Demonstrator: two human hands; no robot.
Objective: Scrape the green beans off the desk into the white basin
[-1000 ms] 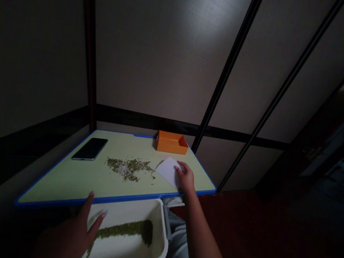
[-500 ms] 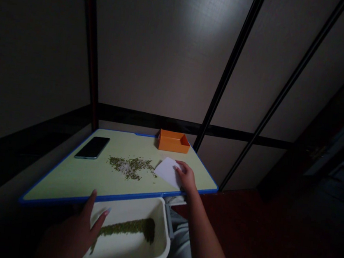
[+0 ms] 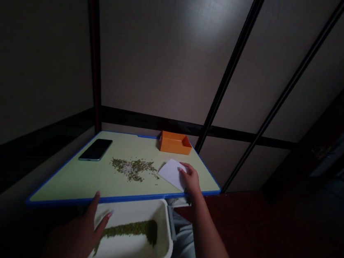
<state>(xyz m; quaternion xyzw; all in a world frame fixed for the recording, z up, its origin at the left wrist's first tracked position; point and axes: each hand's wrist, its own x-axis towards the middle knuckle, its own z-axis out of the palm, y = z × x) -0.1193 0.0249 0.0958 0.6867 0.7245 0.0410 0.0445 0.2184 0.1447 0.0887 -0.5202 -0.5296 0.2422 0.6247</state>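
Note:
My right hand point(image 3: 190, 178) pinches a white card point(image 3: 171, 172) by its right side, low over the right part of the table. Left of the card, small green-brown dried bits point(image 3: 133, 168) lie scattered on the tabletop, with a paler patch among them. My left hand point(image 3: 87, 230), thumb and index finger apart, is at the left side of a white plastic bin point(image 3: 133, 253). That bin sits below the table's front edge, and a band of green bits point(image 3: 136, 228) lies inside it. The left hand's other fingers are in shadow.
The pale green table point(image 3: 69, 185) has a blue rim. A dark-screened phone point(image 3: 96, 149) lies at its left, and an orange open box point(image 3: 175, 143) stands at the back right. Behind it rises a panelled wall point(image 3: 161, 61). Dark red floor point(image 3: 241, 228) shows at the right.
The whole scene has shifted slightly to the right in view. Both hands, the card and the scattered bits keep nearly the same places relative to the table.

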